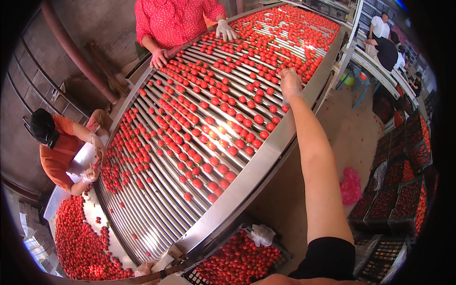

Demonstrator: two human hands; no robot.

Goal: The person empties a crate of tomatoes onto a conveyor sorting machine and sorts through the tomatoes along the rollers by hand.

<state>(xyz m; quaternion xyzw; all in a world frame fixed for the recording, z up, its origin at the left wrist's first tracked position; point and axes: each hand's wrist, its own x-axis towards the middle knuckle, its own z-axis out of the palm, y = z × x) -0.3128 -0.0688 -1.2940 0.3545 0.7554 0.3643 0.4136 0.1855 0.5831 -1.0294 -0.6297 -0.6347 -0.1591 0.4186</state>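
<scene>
Rows of small red tomatoes point(224, 107) lie between the metal rollers of a roller conveyor point(160, 213). My right hand point(292, 83), in a thin clear glove, reaches over the conveyor's right side, its fingers down at tomatoes near the upper right; whether it grips one cannot be told. At the bottom edge of the picture, a gloved hand, my left hand point(145, 268), shows only in part beside the conveyor's lower corner, near a heap of tomatoes point(82, 242) on a pale chute. What it holds is hidden.
Across the conveyor stands a co-worker in a red dotted shirt point(174, 21), gloved hands at the rollers. Another in orange point(60, 153) works at the left. Below the metal rail point(245, 181) is a black crate of tomatoes point(242, 253). Stacked crates point(402, 206) stand right, near a pink bag point(351, 187).
</scene>
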